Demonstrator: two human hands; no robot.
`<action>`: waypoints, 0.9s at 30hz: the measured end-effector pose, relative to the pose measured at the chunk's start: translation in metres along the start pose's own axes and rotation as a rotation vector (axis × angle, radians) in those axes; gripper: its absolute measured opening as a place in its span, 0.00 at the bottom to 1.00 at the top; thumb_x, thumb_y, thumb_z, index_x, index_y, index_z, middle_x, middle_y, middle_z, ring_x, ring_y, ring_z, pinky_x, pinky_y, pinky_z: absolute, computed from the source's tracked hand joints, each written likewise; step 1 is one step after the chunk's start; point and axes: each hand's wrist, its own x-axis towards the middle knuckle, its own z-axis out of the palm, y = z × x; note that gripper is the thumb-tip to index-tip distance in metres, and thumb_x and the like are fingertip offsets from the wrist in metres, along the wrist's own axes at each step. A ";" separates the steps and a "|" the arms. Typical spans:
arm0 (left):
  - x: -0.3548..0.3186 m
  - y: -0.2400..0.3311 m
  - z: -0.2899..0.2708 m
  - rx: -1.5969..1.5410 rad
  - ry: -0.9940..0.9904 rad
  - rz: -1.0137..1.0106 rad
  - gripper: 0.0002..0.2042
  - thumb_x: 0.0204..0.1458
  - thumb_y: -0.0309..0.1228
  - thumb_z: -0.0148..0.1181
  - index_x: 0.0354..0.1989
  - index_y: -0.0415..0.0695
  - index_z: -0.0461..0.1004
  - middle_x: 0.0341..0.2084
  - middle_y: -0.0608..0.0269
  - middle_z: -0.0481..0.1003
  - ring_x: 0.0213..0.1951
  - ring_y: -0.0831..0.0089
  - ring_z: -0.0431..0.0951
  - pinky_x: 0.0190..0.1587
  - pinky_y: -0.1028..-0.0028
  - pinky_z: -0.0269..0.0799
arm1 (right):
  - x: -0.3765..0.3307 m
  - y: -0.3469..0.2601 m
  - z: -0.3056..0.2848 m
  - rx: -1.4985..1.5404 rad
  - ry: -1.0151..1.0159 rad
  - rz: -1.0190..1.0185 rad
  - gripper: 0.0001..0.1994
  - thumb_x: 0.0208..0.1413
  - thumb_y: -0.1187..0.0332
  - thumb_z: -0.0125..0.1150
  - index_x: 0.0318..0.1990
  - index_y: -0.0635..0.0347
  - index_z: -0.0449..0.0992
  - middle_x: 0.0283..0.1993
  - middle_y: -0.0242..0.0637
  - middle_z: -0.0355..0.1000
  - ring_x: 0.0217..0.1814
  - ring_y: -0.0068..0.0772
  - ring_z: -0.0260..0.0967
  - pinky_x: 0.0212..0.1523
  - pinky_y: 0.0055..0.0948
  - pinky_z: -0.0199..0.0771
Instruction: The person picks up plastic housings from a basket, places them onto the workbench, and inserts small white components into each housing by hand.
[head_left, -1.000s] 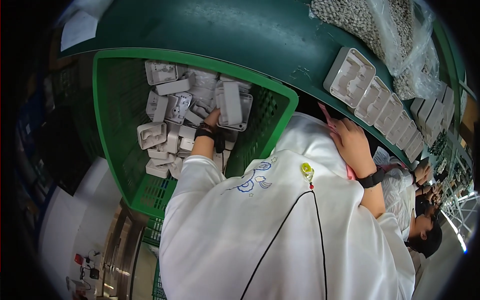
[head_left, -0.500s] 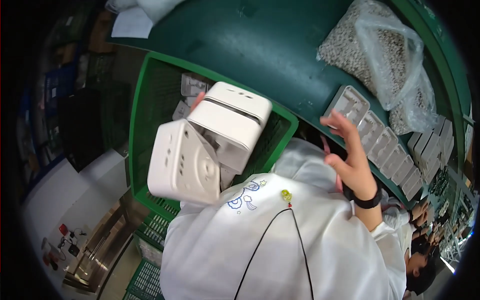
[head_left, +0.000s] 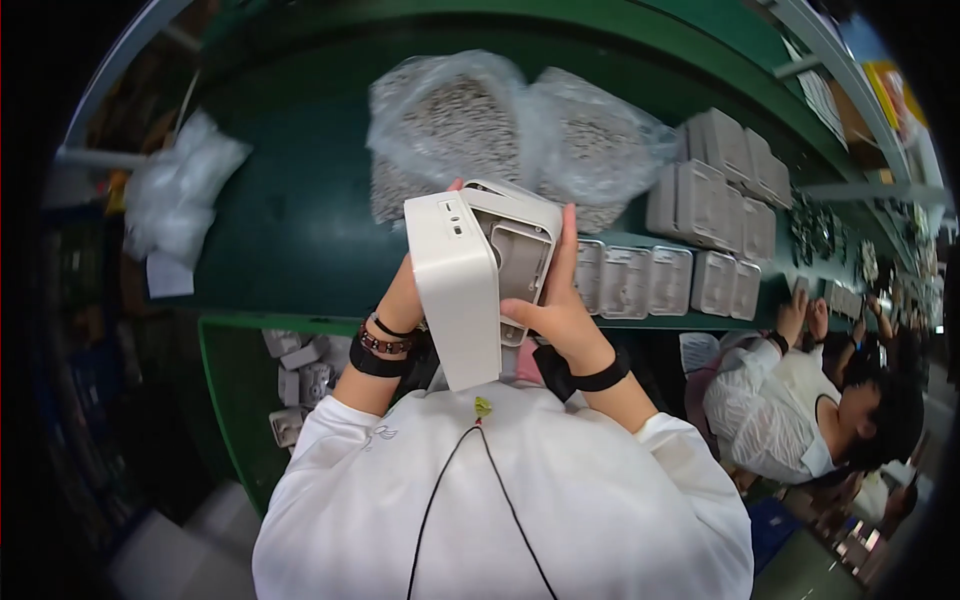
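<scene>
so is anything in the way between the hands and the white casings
Nothing visible is in the way. The right hand touches the open casing directly, and the left hand is at the big white casing, which hides much of its grip.

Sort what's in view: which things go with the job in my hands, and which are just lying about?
Seemingly with the job:
White casings, held by your left hand and right hand
Open casings lined up on the bench
Green crate with more casings
Bags of small pale pieces, possibly

Seemingly lying about:
Crumpled clear plastic
White sheet beside it
</scene>
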 end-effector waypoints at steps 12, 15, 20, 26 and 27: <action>0.019 -0.035 0.026 -0.227 -0.188 -0.469 0.23 0.52 0.34 0.47 0.56 0.39 0.57 0.50 0.63 0.64 0.50 0.73 0.64 0.52 0.72 0.59 | 0.002 0.008 -0.095 0.290 0.427 0.017 0.47 0.35 0.73 0.58 0.64 0.54 0.34 0.65 0.42 0.36 0.66 0.37 0.37 0.62 0.31 0.41; 0.031 -0.018 0.034 -0.167 -0.041 -0.168 0.25 0.52 0.33 0.46 0.58 0.40 0.52 0.53 0.64 0.61 0.54 0.66 0.61 0.54 0.65 0.60 | 0.000 0.006 -0.105 0.312 0.426 0.013 0.48 0.34 0.71 0.58 0.64 0.53 0.35 0.65 0.41 0.37 0.66 0.37 0.38 0.62 0.31 0.41; 0.024 0.017 -0.070 0.220 0.244 -0.412 0.27 0.45 0.32 0.56 0.54 0.38 0.57 0.45 0.61 0.68 0.45 0.65 0.70 0.46 0.66 0.66 | -0.018 -0.005 -0.142 0.474 0.428 0.098 0.44 0.35 0.72 0.57 0.64 0.52 0.41 0.62 0.38 0.47 0.63 0.32 0.45 0.60 0.31 0.47; -0.040 -0.032 -0.143 1.490 0.163 -0.381 0.21 0.41 0.34 0.60 0.44 0.44 0.62 0.33 0.45 0.71 0.36 0.46 0.70 0.35 0.57 0.68 | -0.065 -0.019 -0.166 0.503 0.754 0.165 0.22 0.40 0.68 0.54 0.46 0.65 0.66 0.43 0.43 0.69 0.44 0.42 0.68 0.46 0.37 0.68; -0.044 -0.038 -0.136 1.425 0.138 -0.598 0.20 0.41 0.34 0.60 0.43 0.43 0.62 0.33 0.44 0.71 0.37 0.47 0.70 0.36 0.56 0.67 | -0.069 -0.009 -0.169 0.476 0.775 0.158 0.23 0.40 0.68 0.54 0.48 0.65 0.65 0.44 0.43 0.68 0.44 0.42 0.67 0.47 0.37 0.68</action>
